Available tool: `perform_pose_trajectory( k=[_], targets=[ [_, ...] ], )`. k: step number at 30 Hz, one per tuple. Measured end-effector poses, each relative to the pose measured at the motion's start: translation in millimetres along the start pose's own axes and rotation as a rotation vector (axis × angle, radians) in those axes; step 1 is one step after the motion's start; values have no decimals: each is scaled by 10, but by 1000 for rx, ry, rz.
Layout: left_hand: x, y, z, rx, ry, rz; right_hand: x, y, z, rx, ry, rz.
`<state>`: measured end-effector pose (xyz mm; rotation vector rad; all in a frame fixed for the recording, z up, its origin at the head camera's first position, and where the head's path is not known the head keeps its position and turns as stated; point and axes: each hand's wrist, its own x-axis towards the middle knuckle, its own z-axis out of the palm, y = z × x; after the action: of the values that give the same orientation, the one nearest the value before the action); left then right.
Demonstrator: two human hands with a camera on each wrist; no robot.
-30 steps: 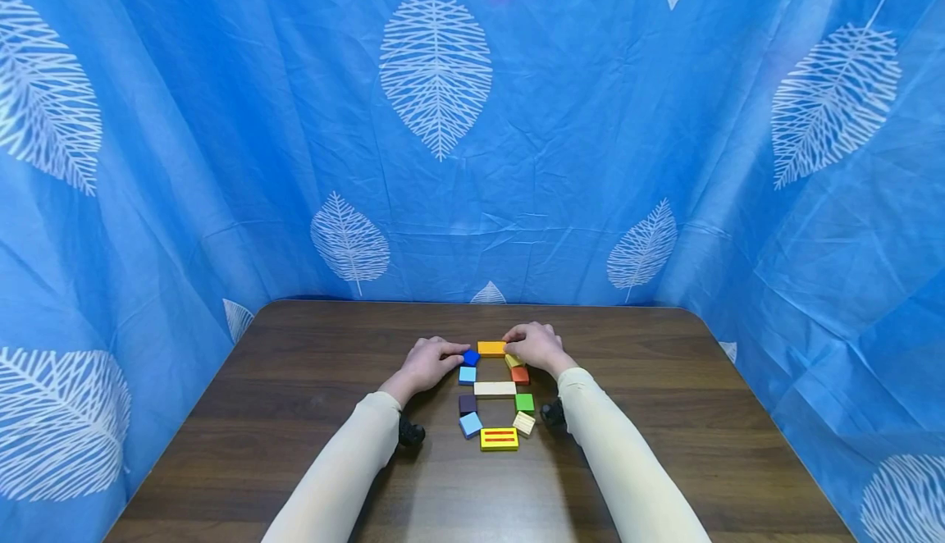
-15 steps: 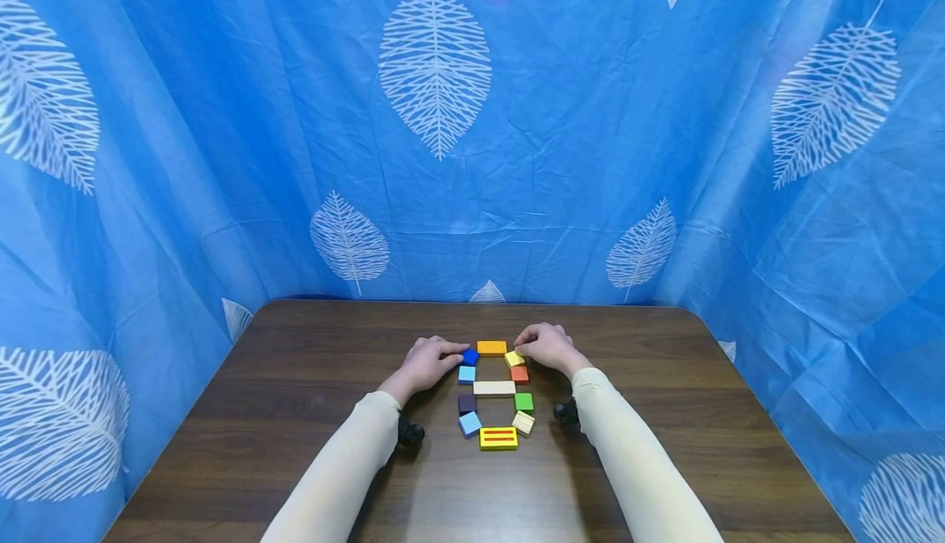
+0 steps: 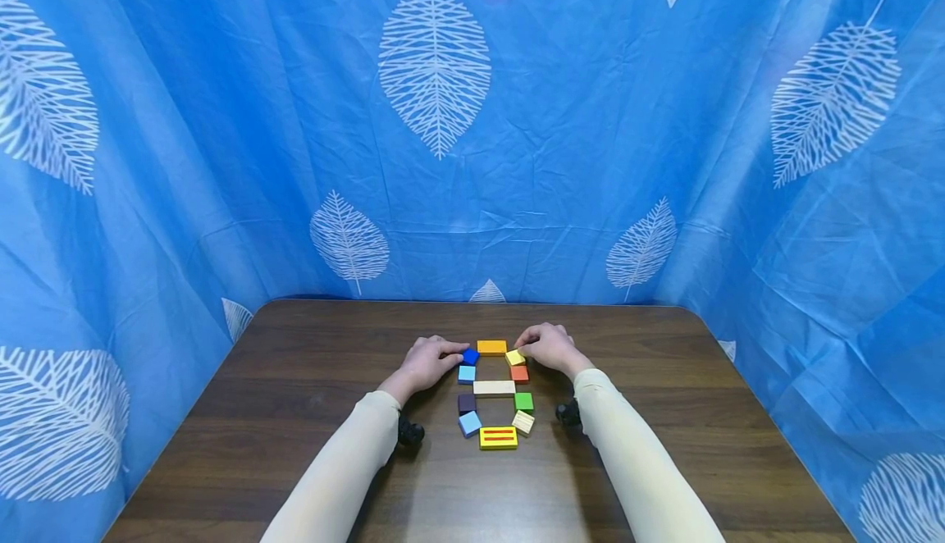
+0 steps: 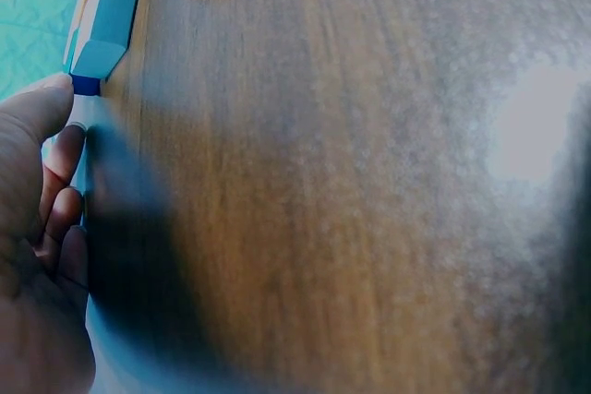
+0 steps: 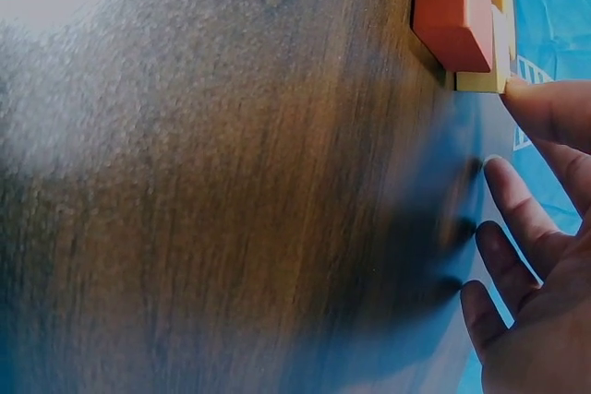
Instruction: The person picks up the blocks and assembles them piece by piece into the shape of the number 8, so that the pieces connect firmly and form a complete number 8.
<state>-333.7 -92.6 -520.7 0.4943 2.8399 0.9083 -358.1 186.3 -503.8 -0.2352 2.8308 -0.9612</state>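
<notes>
In the head view my left hand point(image 3: 426, 362) is at the upper left of a ring of small wooden blocks, pinching a dark blue block point(image 3: 470, 357) between thumb and index finger. Opposite it, my right hand point(image 3: 548, 346) has thumb and index fingertips at a pale yellow block point(image 3: 515, 358); its other fingers hang loosely bent in the right wrist view. An orange block point(image 3: 491, 348) lies between these two at the top. Below them sit a light blue block point(image 3: 467, 375) and a red-orange block point(image 3: 520, 374), with a long cream block point(image 3: 494, 389) across the middle.
Lower in the figure lie a dark purple block point(image 3: 467, 403), a green block point(image 3: 524, 402), another light blue block point(image 3: 469, 424), a pale wood block point(image 3: 523, 422) and a yellow block with red stripes point(image 3: 498, 438). A blue leaf-print curtain point(image 3: 517, 198) hangs around the brown table point(image 3: 295, 444).
My right hand has shifted to the right, off the orange block's end, so the pale yellow block shows more fully. The left hand stays in place.
</notes>
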Motion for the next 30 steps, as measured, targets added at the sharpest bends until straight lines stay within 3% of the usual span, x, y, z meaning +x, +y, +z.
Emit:
perform_pose_trajectory(
  k=[17,30],
  targets=[
    [0,2,-4,12,3,10,8,-18,67,11,40,-15],
    [3,16,-11,13,-3,2,93,-126,171,-89,52,-1]
  ],
)
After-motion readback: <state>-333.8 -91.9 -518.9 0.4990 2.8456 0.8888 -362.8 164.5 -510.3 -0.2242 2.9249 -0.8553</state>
